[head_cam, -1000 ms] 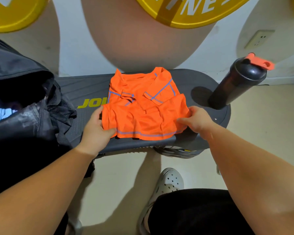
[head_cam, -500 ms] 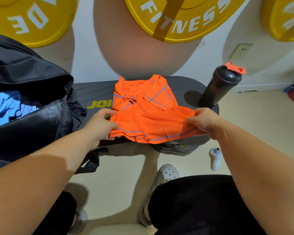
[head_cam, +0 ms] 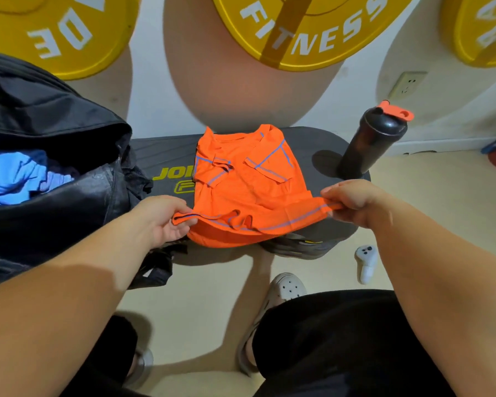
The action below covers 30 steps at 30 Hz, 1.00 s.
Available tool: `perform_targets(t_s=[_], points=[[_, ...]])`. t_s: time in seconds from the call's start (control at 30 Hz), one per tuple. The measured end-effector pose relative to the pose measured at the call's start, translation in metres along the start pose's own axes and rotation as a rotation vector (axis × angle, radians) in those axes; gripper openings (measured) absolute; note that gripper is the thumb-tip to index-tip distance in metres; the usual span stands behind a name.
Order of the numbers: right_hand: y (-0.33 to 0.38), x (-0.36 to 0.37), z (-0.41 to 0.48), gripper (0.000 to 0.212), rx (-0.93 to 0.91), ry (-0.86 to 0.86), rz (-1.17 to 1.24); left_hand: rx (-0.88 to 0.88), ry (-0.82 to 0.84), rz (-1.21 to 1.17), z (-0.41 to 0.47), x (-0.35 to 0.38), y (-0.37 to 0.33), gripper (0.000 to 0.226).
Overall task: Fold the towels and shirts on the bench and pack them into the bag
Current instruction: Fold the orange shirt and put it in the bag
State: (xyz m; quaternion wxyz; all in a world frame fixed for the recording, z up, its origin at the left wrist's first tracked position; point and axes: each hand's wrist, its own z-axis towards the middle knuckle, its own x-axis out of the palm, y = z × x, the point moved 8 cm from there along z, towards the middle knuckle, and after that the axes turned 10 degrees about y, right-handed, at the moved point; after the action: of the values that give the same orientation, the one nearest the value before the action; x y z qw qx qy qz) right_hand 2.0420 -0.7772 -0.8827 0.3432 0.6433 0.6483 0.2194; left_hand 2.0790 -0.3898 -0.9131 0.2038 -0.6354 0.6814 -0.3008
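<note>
As you look down at the dark bench (head_cam: 161, 156), both of your hands are on the near hem of the orange shirt (head_cam: 246, 181). Your left hand (head_cam: 161, 219) pinches the hem's left corner, thumb on top and the other fingers curled beneath the cloth. Your right hand (head_cam: 352, 202) pinches the right corner, fingers bunched tight round the edge, knuckles up. Between the two grips the hem runs taut, its purple-blue stitch line plain to see. It's lifted just off the bench's front edge, and a loose fold of orange sags under it.

The rest of the shirt lies on the bench top, collar toward the wall, both short sleeves folded in over the chest. It covers part of the yellow lettering on the pad.

At your left sits the black bag (head_cam: 55, 133), mouth wide open, just beside the shirt, with blue cloth (head_cam: 9, 176) bundled inside. On the bench's right end stands a black shaker bottle (head_cam: 370, 141) with an orange flip lid, apart from the shirt. Yellow weight plates (head_cam: 307, 30) line the white wall behind, and there's a wall socket (head_cam: 407, 84) above the bottle.

Down on the floor, a white controller (head_cam: 365, 262) lies by the bench's right side, and a pale clog (head_cam: 287, 287) shows below the shirt.
</note>
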Motion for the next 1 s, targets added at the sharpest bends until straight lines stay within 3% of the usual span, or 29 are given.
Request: perform_targets(t_s=[0.17, 0.3, 0.43, 0.5, 0.57, 0.63, 0.7, 0.77, 0.83, 0.93, 1.0], points=[[0.021, 0.005, 0.048, 0.01, 0.031, -0.017, 0.237, 0.031, -0.089, -0.312, 0.045, -0.003, -0.015, 0.017], [0.04, 0.016, 0.088, 0.02, 0.066, -0.005, 0.333, 0.069, -0.117, -0.392, 0.08, 0.003, -0.036, 0.018], [0.05, 0.021, 0.118, 0.018, 0.038, -0.07, 0.376, 0.116, -0.104, -0.366, 0.109, 0.008, -0.059, 0.012], [0.053, 0.025, 0.129, 0.009, -0.053, -0.092, 0.488, 0.197, -0.093, -0.251, 0.118, 0.007, -0.068, 0.023], [0.053, 0.027, 0.137, 0.043, -0.166, -0.081, 0.521, 0.326, -0.13, -0.082, 0.118, 0.004, -0.071, 0.034], [0.05, 0.03, 0.134, 0.054, -0.282, -0.127, 0.249, 0.467, -0.252, 0.144, 0.109, -0.003, -0.067, 0.032], [0.05, 0.04, 0.127, 0.04, -0.391, -0.205, -0.286, 0.534, -0.382, 0.375, 0.099, -0.007, -0.058, 0.017], [0.049, 0.059, 0.116, 0.023, -0.538, -0.279, -0.735, 0.501, -0.452, 0.543, 0.095, -0.011, -0.041, 0.008], [0.043, 0.086, 0.107, 0.033, -0.667, -0.282, -1.027, 0.437, -0.472, 0.682, 0.094, -0.013, -0.024, 0.008], [0.015, 0.121, 0.109, 0.062, -0.579, -0.106, -1.322, 0.41, -0.448, 0.87, 0.096, -0.012, -0.005, 0.005], [-0.005, 0.131, 0.115, 0.075, -0.44, -0.007, -1.399, 0.415, -0.442, 0.924, 0.094, -0.011, 0.0, 0.019]])
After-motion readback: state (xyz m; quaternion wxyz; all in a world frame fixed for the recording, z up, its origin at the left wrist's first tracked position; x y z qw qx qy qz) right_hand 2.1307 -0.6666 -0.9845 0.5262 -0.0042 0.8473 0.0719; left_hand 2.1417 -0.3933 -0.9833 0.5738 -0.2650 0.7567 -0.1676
